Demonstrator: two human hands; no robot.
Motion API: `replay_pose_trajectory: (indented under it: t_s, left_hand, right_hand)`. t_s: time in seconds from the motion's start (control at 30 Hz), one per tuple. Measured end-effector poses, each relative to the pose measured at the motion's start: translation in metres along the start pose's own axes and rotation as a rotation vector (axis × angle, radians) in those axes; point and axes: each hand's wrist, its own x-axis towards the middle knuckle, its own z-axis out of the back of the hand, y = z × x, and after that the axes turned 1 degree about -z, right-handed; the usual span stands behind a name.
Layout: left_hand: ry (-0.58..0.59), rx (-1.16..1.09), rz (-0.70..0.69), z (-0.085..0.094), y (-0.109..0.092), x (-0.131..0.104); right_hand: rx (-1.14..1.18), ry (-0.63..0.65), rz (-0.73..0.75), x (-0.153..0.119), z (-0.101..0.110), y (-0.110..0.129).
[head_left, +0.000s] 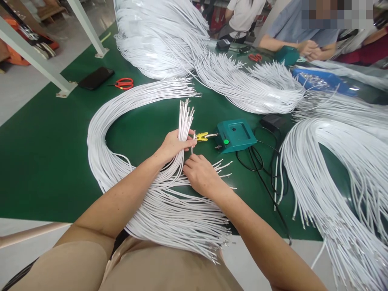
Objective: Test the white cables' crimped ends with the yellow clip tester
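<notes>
My left hand (pixel 176 143) is closed round an upright bunch of white wires (pixel 184 121), whose tips carry small metal ends. Its thumb and fingers reach right, to a single wire end beside a yellow clip (pixel 202 137). Lower down, my right hand (pixel 199 171) has its fingers pinched on that single white wire (pixel 192 149). The clip joins a teal box (pixel 236 135) with a green round light or button. A large curved bundle of white wires (pixel 101 125) lies to the left and passes under my forearms. Whether the clip touches the wire end I cannot tell.
On the green table (pixel 39 173) lie a black phone (pixel 96 78) and red-handled scissors (pixel 123 83). More wire bundles (pixel 327 161) lie to the right and at the back. Black cables (pixel 260 178) run from the box. Across the table sits a person (pixel 291 32) near a blue bag (pixel 324 81).
</notes>
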Motion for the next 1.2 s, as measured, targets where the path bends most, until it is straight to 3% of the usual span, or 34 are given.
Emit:
replay_pose_trajectory:
  t_s: [0.07, 0.17, 0.27, 0.33, 0.47, 0.53, 0.63, 0.87, 1.07, 1.2]
  left_hand:
    - [0.022, -0.090, 0.037, 0.001, 0.000, 0.001]
    - [0.119, -0.151, 0.102, 0.004, 0.001, 0.002]
    - [0.175, -0.117, 0.117, 0.007, 0.002, 0.003]
    - [0.163, -0.094, 0.101, 0.008, 0.003, 0.003]
    - [0.086, 0.009, 0.002, 0.005, 0.006, 0.003]
    - [0.048, 0.096, -0.046, 0.002, 0.006, 0.002]
    - [0.048, 0.166, -0.075, 0.000, 0.006, 0.001]
    - [0.044, 0.002, -0.058, -0.004, 0.006, 0.000]
    - [0.003, 0.001, -0.061, -0.003, 0.004, 0.000]
    - [0.020, 0.051, -0.101, -0.003, 0.002, -0.001]
  right_hand:
    - [0.033, 0.083, -0.086, -0.002, 0.005, 0.009]
    - [0.233, 0.314, -0.203, -0.006, 0.021, 0.020]
    - [0.498, 0.475, -0.216, -0.007, 0.038, 0.009]
    - [0.696, 0.409, -0.303, -0.003, 0.043, -0.011]
    - [0.855, -0.193, -0.680, 0.016, 0.036, -0.055]
    - [0.935, -0.340, -0.737, 0.026, 0.029, -0.066]
    - [1.137, -0.376, -0.710, 0.037, 0.023, -0.067]
    - [1.590, -0.489, -0.669, 0.035, 0.018, -0.061]
    - [1.969, -0.414, -0.606, 0.035, 0.013, -0.060]
    - [1.992, -0.377, -0.599, 0.040, 0.016, -0.061]
